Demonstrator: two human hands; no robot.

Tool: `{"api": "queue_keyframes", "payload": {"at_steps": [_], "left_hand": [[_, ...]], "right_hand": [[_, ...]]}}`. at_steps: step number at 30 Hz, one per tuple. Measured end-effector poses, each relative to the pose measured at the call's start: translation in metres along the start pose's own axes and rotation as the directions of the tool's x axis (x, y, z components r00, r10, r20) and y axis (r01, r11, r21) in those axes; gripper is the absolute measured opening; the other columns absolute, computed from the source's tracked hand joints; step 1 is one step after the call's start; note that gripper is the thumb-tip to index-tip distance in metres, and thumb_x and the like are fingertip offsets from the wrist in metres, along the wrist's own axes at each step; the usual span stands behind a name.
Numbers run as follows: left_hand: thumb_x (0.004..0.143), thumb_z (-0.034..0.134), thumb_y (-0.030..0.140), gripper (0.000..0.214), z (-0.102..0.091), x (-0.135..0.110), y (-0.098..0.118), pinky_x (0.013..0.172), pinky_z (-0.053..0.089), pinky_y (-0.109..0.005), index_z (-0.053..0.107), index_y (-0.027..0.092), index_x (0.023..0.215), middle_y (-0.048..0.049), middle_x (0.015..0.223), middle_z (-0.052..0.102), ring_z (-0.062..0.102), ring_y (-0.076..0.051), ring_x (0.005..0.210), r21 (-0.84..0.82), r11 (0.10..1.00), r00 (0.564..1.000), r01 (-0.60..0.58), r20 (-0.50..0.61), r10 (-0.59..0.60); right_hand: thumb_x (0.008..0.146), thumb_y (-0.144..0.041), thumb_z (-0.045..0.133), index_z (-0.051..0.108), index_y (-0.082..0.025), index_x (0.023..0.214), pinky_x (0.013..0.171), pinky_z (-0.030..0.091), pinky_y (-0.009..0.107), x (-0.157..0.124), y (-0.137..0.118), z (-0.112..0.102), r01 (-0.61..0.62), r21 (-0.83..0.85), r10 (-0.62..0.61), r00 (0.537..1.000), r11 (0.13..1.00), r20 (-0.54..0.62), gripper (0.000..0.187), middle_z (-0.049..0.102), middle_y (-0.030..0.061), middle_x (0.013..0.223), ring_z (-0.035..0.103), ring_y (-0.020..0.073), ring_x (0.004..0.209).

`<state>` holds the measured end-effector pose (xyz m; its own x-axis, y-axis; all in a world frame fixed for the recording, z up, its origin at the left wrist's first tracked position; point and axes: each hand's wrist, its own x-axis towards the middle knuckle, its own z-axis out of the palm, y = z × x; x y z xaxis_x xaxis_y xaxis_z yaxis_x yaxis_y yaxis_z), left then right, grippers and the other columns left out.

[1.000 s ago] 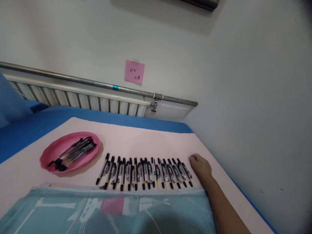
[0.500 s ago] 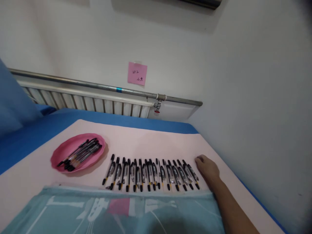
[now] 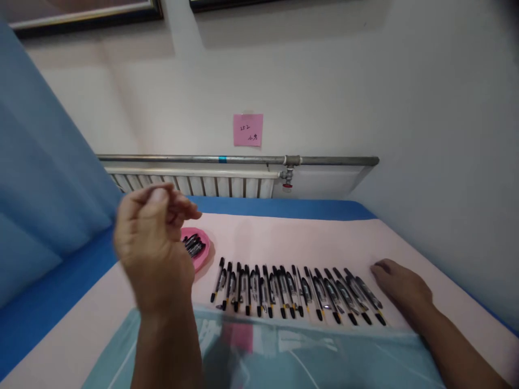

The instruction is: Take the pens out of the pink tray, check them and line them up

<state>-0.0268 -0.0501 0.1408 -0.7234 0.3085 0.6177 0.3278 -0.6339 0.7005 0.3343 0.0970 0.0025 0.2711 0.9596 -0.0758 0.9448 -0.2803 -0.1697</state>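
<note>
My left hand [image 3: 158, 237] is raised in front of the pink plate [image 3: 206, 249], fingers half curled and apart, with nothing visible in it. It hides the plate's left part. Several black-capped pens [image 3: 194, 244] lie piled on that plate. A long row of clear pens with black caps and ends [image 3: 279, 292] is laid side by side on the pale pink sheet [image 3: 259, 235], with small loose parts among them. Just right of the row, my right hand [image 3: 399, 281] rests on the sheet with its fingers curled in, apart from the nearest pen.
A teal patterned cloth [image 3: 308, 356] covers the near edge. Blue covering [image 3: 275, 206] shows along the back, below a radiator [image 3: 211, 183] and metal pipe [image 3: 251, 159]. A blue curtain [image 3: 44, 178] hangs at left. On the wall is a pink note [image 3: 248, 129].
My left hand has come into view, rising in front of the plate. The view has turned left and tilted, so the row and my right hand appear farther right. The right hand stays beside the row.
</note>
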Motion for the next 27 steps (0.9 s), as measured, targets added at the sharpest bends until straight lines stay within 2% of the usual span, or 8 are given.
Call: {"api": "queue_keyframes", "payload": {"at_steps": [2, 4, 5, 7, 11, 14, 20, 27], "left_hand": [[0.076, 0.048, 0.032, 0.016, 0.000, 0.008, -0.026, 0.057, 0.048, -0.024, 0.052, 0.019, 0.084, 0.0021, 0.068, 0.054, 0.055, -0.010, 0.060, 0.106, 0.992, 0.997, 0.067, 0.033, -0.071], [0.076, 0.047, 0.035, 0.022, -0.010, 0.015, -0.063, 0.064, 0.048, -0.025, 0.053, 0.018, 0.088, 0.0001, 0.073, 0.058, 0.058, -0.012, 0.068, 0.380, 0.915, 0.985, 0.137, 0.047, -0.167], [0.077, 0.045, 0.035, 0.024, -0.018, 0.017, -0.082, 0.069, 0.048, -0.026, 0.054, 0.018, 0.091, -0.0014, 0.081, 0.061, 0.059, -0.013, 0.075, 0.554, 0.820, 0.977, 0.146, 0.047, -0.206], [0.080, 0.037, 0.035, 0.030, -0.040, 0.019, -0.114, 0.079, 0.045, -0.026, 0.052, 0.020, 0.102, -0.0031, 0.097, 0.062, 0.058, -0.014, 0.089, 0.869, 0.485, 0.942, 0.095, 0.079, -0.326], [0.076, 0.041, 0.028, 0.033, -0.075, 0.013, -0.149, 0.082, 0.042, -0.038, 0.058, 0.014, 0.101, -0.0137, 0.103, 0.061, 0.055, -0.027, 0.098, 0.970, 0.233, 0.905, 0.062, 0.043, -0.423], [0.073, 0.043, 0.025, 0.034, -0.084, 0.008, -0.162, 0.079, 0.041, -0.044, 0.059, 0.011, 0.099, -0.0190, 0.104, 0.061, 0.054, -0.034, 0.099, 0.995, 0.093, 0.874, 0.032, 0.017, -0.486], [0.071, 0.046, 0.028, 0.028, -0.083, 0.008, -0.180, 0.069, 0.043, -0.041, 0.061, 0.012, 0.089, -0.0192, 0.094, 0.063, 0.058, -0.034, 0.088, 0.997, -0.038, 0.796, -0.072, 0.035, -0.604], [0.077, 0.041, 0.034, 0.036, -0.088, 0.008, -0.184, 0.069, 0.042, -0.041, 0.057, 0.009, 0.097, -0.0223, 0.097, 0.060, 0.056, -0.035, 0.090, 0.988, -0.062, 0.740, -0.143, 0.065, -0.670]], "right_hand": [[0.079, -0.038, 0.033, 0.058, -0.020, 0.095, 0.061, 0.039, 0.029, 0.000, 0.000, -0.001, 0.001, 0.010, -0.002, 1.000, 1.000, 0.013, 0.034, 0.062, 0.0103, 0.103, 0.057, 0.0254, 0.089], [0.079, -0.038, 0.034, 0.058, -0.020, 0.094, 0.060, 0.039, 0.028, -0.001, 0.001, -0.003, 0.005, 0.016, -0.005, 1.000, 1.000, 0.021, 0.034, 0.062, 0.0110, 0.102, 0.057, 0.0251, 0.087], [0.079, -0.038, 0.034, 0.058, -0.020, 0.094, 0.059, 0.039, 0.028, -0.001, 0.001, -0.004, 0.009, 0.017, -0.009, 1.000, 1.000, 0.026, 0.033, 0.062, 0.0111, 0.101, 0.057, 0.0248, 0.086], [0.079, -0.037, 0.034, 0.058, -0.020, 0.094, 0.060, 0.039, 0.028, -0.002, 0.001, -0.005, 0.011, 0.016, -0.012, 0.999, 1.000, 0.037, 0.032, 0.062, 0.0108, 0.101, 0.057, 0.0241, 0.086], [0.080, -0.038, 0.034, 0.057, -0.021, 0.094, 0.059, 0.038, 0.027, -0.001, 0.000, -0.005, -0.005, 0.011, 0.004, 0.999, 1.000, 0.054, 0.032, 0.061, 0.0098, 0.102, 0.056, 0.0237, 0.086], [0.080, -0.038, 0.035, 0.056, -0.022, 0.094, 0.060, 0.038, 0.027, 0.003, 0.001, -0.003, -0.004, 0.005, 0.004, 0.998, 1.000, 0.059, 0.031, 0.061, 0.0095, 0.101, 0.056, 0.0236, 0.085], [0.081, -0.039, 0.035, 0.057, -0.021, 0.095, 0.061, 0.037, 0.028, 0.005, 0.000, -0.002, -0.004, -0.007, 0.004, 0.999, 1.000, 0.054, 0.032, 0.061, 0.0108, 0.102, 0.055, 0.0237, 0.086], [0.081, -0.036, 0.035, 0.057, -0.019, 0.095, 0.059, 0.036, 0.027, 0.001, -0.002, -0.001, 0.009, -0.026, -0.008, 1.000, 1.000, 0.024, 0.032, 0.062, 0.0107, 0.101, 0.056, 0.0234, 0.086]]}}
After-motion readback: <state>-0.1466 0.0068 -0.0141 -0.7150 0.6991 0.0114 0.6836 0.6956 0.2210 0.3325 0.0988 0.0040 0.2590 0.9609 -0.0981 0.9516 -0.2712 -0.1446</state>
